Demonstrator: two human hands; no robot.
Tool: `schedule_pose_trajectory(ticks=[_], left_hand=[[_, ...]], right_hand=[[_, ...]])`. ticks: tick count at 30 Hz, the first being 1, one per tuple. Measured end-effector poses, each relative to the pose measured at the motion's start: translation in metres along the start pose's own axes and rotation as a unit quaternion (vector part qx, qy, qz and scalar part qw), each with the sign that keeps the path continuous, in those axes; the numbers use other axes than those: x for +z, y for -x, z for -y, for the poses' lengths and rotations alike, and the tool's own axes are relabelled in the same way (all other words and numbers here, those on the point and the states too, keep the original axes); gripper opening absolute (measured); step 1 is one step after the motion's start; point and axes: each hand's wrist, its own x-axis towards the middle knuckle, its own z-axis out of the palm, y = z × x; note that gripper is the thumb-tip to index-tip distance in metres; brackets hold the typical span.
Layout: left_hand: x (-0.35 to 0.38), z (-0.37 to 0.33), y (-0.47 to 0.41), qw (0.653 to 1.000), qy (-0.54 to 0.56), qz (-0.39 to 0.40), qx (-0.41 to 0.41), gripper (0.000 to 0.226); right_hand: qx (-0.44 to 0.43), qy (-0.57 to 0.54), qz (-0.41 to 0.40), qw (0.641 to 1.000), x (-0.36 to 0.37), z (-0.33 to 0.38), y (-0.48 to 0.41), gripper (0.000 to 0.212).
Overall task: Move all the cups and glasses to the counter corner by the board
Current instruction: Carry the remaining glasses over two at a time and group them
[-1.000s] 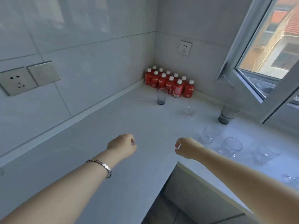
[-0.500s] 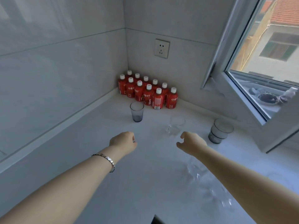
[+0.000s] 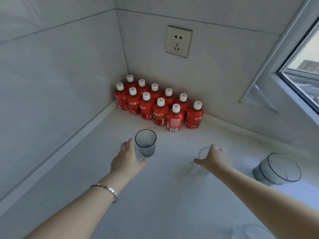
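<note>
A ribbed grey glass (image 3: 146,143) stands upright on the white counter (image 3: 165,195). My left hand (image 3: 127,160) is open beside it, fingers spread around its left side and base, close to it or just touching. A small clear glass (image 3: 200,159) stands to the right, and my right hand (image 3: 213,158) lies over it with fingers curled around its rim. A wide smoky grey glass (image 3: 278,168) stands at the right. The rim of another clear glass (image 3: 248,230) shows at the bottom edge.
Several red juice bottles (image 3: 159,104) with white caps fill the wall corner behind the glasses. A wall socket (image 3: 178,41) sits above them. An open window frame (image 3: 283,66) juts in from the right.
Both hands have reached forward: the left opened beside the ribbed grey glass, the right came onto the small clear glass. The view has moved closer to the corner.
</note>
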Motion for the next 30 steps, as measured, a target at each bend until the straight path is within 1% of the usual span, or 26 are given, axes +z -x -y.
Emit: schedule_pose_trajectory(ticks=[3, 5, 7, 10, 13, 18, 22, 25, 28, 30], left_hand=[[0.002, -0.005, -0.032, 0.999, 0.033, -0.007, 0.017, 0.106], [0.005, -0.012, -0.049, 0.999, 0.050, 0.008, 0.010, 0.111], [0.010, -0.019, -0.059, 0.998, 0.062, 0.016, 0.000, 0.103], [0.015, -0.025, -0.058, 0.997, 0.074, -0.027, -0.026, 0.083], [0.019, -0.027, -0.036, 0.995, 0.079, -0.040, -0.039, 0.077], [0.012, -0.023, 0.034, 0.995, 0.088, -0.040, 0.000, 0.081], [-0.004, -0.013, 0.110, 0.995, 0.081, -0.060, 0.026, 0.084], [-0.011, 0.004, 0.175, 0.991, 0.101, -0.089, -0.007, 0.089], [-0.013, 0.028, 0.251, 0.983, 0.133, -0.110, -0.068, 0.093], [-0.012, 0.048, 0.303, 0.972, 0.148, -0.145, -0.110, 0.092]], right_hand=[[-0.032, 0.019, 0.014, 0.999, -0.001, -0.005, -0.005, 0.077], [-0.057, 0.028, 0.026, 0.998, -0.002, -0.009, -0.005, 0.084], [-0.079, 0.042, 0.027, 0.996, -0.003, -0.013, -0.001, 0.088], [-0.115, 0.053, 0.014, 0.992, -0.007, -0.021, 0.007, 0.084], [-0.142, 0.049, 0.008, 0.989, -0.015, -0.026, 0.021, 0.082], [-0.217, 0.079, 0.008, 0.973, -0.028, -0.026, 0.065, 0.084], [-0.313, 0.118, 0.013, 0.942, -0.038, -0.022, 0.117, 0.085], [-0.380, 0.131, 0.014, 0.915, -0.037, -0.022, 0.161, 0.086], [-0.434, 0.143, 0.026, 0.889, -0.024, -0.027, 0.210, 0.085], [-0.468, 0.146, 0.038, 0.871, -0.009, -0.031, 0.244, 0.085]])
